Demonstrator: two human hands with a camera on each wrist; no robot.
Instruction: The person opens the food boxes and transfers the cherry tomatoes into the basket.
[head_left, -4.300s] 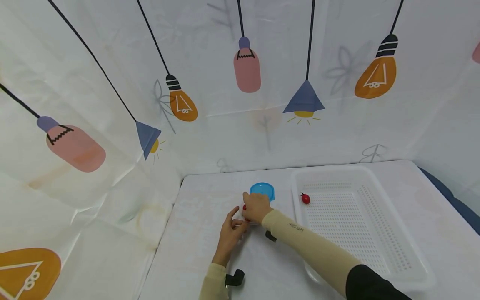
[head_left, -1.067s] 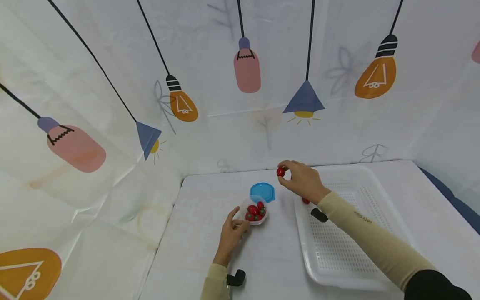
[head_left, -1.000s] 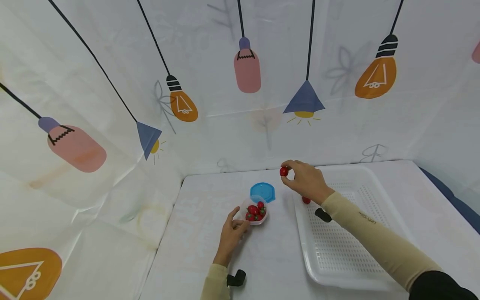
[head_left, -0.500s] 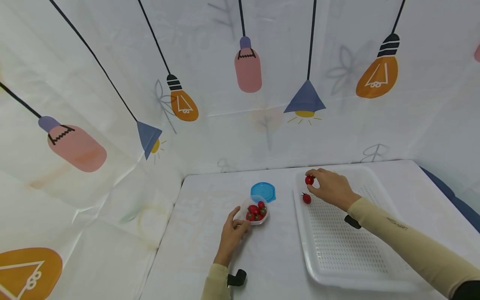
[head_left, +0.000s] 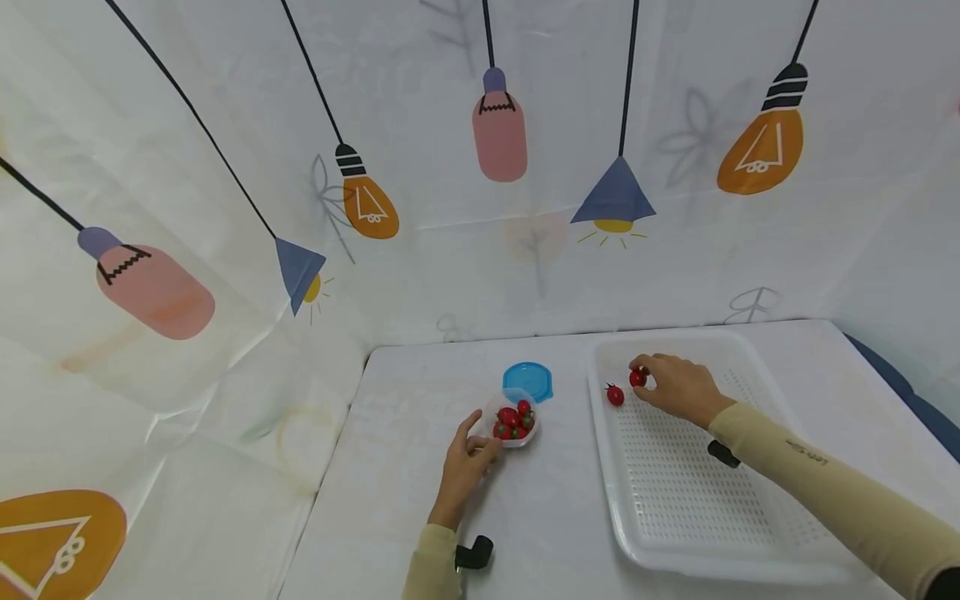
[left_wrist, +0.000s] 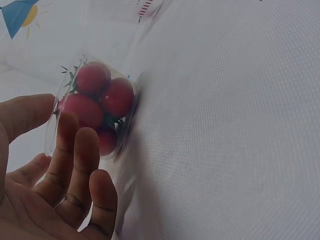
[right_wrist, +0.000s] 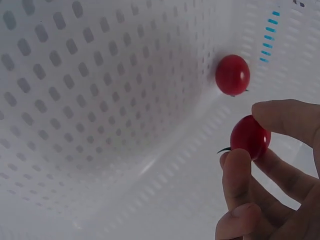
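My right hand pinches a cherry tomato between thumb and fingertips, low inside the white perforated basket. Close by in the basket lies another cherry tomato, near its left wall. With curled fingers and thumb at its side, my left hand holds a small clear plastic container. Several red cherry tomatoes with green stems fill the container, which stands on the table. Part of its near side is hidden by the fingers in the left wrist view.
A blue lid lies flat on the table just behind the container. The white-covered table backs onto a hanging sheet printed with lamps. The basket's raised rim stands to the right of the container.
My right hand has taken a cherry tomato from the container, carried it right over the basket and lowered it inside. My left hand has stayed at the container.
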